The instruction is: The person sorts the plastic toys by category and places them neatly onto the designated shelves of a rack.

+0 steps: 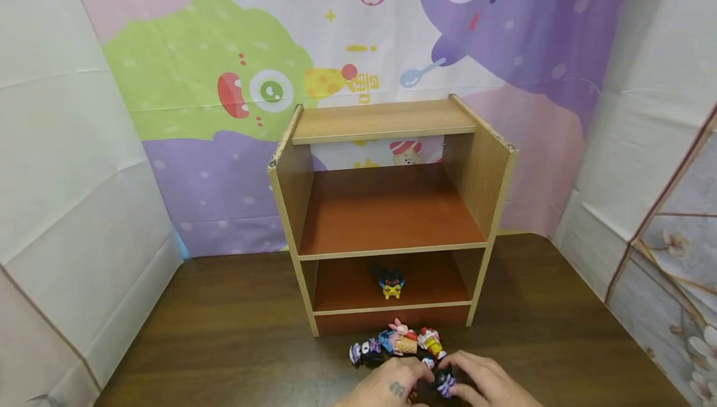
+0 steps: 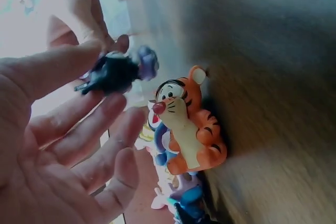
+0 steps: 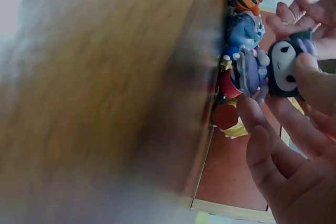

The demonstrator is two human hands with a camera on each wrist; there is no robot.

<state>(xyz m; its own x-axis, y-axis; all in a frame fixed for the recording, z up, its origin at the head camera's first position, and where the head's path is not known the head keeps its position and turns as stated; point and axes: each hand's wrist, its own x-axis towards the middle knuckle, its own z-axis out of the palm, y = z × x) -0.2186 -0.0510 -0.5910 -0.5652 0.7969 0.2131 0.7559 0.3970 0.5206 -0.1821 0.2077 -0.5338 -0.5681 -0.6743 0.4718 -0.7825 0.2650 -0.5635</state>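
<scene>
Step now, judging by the pose: a small fig. is being handled / turned at the near edge of the cluster, prob. for placing; R grip [image 1: 486,379] has the black-&-purple fig. [image 1: 445,384] pinched b/w thumb & fingers, just above the worktop [image 1: 224,326], near side of the shelf unit [image 1: 392,250]; L grip [image 1: 391,383] is close by on the left, fingers part bent, tips right next to the same fig.; can't tell if it's grasping too or merely steadying.

Nr the L grip is the orange tiger fig. [image 2: 189,127]; just far of both grips lies the rest of the pile: a dark-&-purple fig. [image 1: 365,352] at left, a blue-&-pink fig. [image 1: 399,340] mid, a red-&-yellow fig. [image 1: 431,341] at right; one yellow fig. w/ dark top [image 1: 392,285] is on the lower shelf [image 1: 342,292], approx. mid; that one looks done, the pile not yet.

Next move, my guess: firm up the R pinch, get L fingers out of the way, lift clear of the pile; if it's bound for the lower shelf, go far & up over the front lip, set it base down beside the yellow one; main risk = knocking neighbours en route.
</scene>
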